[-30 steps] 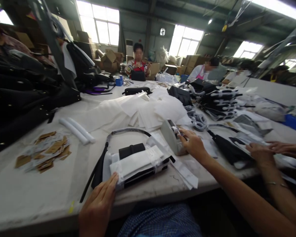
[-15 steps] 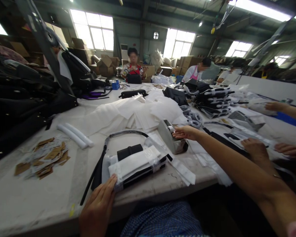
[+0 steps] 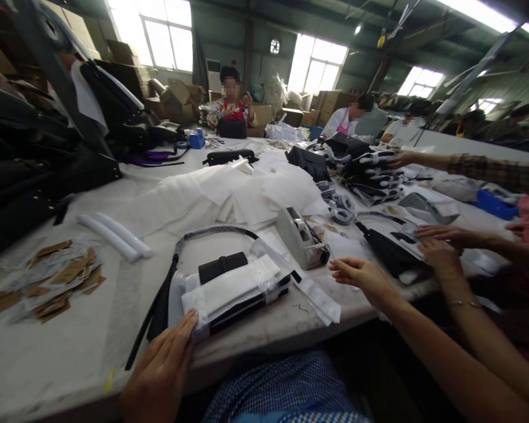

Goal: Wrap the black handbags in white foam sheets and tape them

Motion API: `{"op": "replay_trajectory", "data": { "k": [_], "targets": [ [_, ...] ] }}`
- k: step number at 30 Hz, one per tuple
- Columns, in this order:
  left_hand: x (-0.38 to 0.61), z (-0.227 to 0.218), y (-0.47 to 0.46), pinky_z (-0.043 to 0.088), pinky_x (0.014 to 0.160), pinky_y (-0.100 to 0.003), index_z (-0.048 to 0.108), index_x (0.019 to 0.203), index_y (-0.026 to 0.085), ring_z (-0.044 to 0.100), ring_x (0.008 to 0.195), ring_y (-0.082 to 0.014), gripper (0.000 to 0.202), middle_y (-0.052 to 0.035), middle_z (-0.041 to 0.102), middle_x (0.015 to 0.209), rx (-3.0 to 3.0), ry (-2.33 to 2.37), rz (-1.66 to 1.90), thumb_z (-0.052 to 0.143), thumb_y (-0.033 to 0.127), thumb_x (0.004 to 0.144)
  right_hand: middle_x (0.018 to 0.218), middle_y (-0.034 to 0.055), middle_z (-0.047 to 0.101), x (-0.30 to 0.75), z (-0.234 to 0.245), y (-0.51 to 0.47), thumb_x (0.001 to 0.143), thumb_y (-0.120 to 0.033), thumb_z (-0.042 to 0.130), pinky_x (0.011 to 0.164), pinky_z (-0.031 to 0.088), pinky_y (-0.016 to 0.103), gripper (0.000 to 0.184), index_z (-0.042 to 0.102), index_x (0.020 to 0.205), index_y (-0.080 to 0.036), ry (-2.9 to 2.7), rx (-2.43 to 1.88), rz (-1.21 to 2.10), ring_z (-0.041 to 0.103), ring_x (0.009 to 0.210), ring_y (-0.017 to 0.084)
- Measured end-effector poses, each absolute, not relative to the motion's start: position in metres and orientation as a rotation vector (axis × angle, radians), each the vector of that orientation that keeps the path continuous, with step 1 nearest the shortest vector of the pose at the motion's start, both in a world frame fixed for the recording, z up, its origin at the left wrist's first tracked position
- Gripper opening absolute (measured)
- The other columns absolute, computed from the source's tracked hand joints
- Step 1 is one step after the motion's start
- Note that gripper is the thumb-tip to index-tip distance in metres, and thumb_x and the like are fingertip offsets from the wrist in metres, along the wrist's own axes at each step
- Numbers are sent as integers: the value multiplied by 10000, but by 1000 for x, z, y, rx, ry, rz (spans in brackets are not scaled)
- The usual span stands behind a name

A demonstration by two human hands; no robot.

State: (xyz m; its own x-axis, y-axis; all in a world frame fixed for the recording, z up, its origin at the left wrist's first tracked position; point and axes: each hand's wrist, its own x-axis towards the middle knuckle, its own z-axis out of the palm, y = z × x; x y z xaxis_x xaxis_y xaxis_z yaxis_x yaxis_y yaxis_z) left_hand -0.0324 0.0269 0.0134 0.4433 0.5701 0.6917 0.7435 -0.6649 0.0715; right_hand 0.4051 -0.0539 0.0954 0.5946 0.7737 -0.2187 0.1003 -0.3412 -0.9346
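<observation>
A black bag lies near the table's front edge, with folded white foam sheet over it and clear tape round it. Its thin wrapped strap arches behind. My left hand rests at the bag's near left corner, fingers stretched out together and touching it; the thumb is hidden. A grey tape dispenser stands just behind the bag's right end. Close to the right of its cutter, my right hand hovers with thumb and fingertips pinched. What sits between these fingertips is too small to make out.
White foam sheets spread behind the bag. Tags and cards, white foam rolls and a black bag pile lie left. At right a co-worker's hands work on another black bag. Loose strips lie beside the dispenser.
My right hand has left the dispenser's tape roll, moving right and towards me, fingers now pinched. My left hand stays on the bag. The view has shifted slightly; a co-worker's arm reaches to the stack.
</observation>
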Motion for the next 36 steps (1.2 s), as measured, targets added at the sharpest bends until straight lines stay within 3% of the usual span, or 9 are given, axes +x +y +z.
{"op": "replay_trajectory", "data": {
  "k": [5,12,18,21,26,29,36],
  "targets": [
    [-33,16,28,470,915,-305,440,1470,249,684,975,-179,468,5,707,1235,-2494,-1130,-1017,480,248,1004,868,139,761,405,65,-42,752,-603,709,670,627,340,464,724,838,-146,-873,-1911,607,725,690,214],
    [-35,13,26,483,832,-288,523,1405,247,688,924,-177,416,-10,727,1165,-2461,-1204,-995,508,231,990,687,49,738,419,77,-41,796,-386,674,717,529,338,189,750,829,-215,-1139,-2143,278,716,729,255],
    [-35,12,24,482,715,-276,566,1365,261,690,816,-178,387,-27,735,1067,-2402,-1310,-956,526,265,980,1063,106,759,416,99,-67,945,-308,505,733,501,317,277,747,1051,-221,-1843,-2229,-194,718,880,249],
    [-34,12,23,491,735,-271,582,1341,259,690,804,-177,367,-29,736,1062,-2408,-1340,-953,523,273,979,1038,83,765,398,119,-63,948,-270,491,763,502,297,274,747,1044,-254,-2082,-2050,-94,704,892,218],
    [-30,15,19,509,800,-266,577,1309,237,692,923,-179,348,-27,731,1132,-2474,-1423,-966,521,217,967,925,86,754,334,147,-19,972,-405,495,808,485,306,288,749,969,-269,-2398,-1677,248,670,848,202],
    [-27,16,17,518,857,-281,564,1301,226,685,991,-187,356,-34,727,1158,-2509,-1510,-993,532,174,950,838,66,731,283,153,21,971,-445,498,751,458,296,307,742,897,-274,-2600,-1414,371,642,784,189],
    [-23,15,14,533,910,-322,538,1326,235,668,1063,-208,419,-51,712,1177,-2544,-1630,-1098,544,116,925,769,4,720,185,154,106,917,-341,587,562,287,267,227,711,746,-255,-3012,-910,365,589,654,152]
  ]
}}
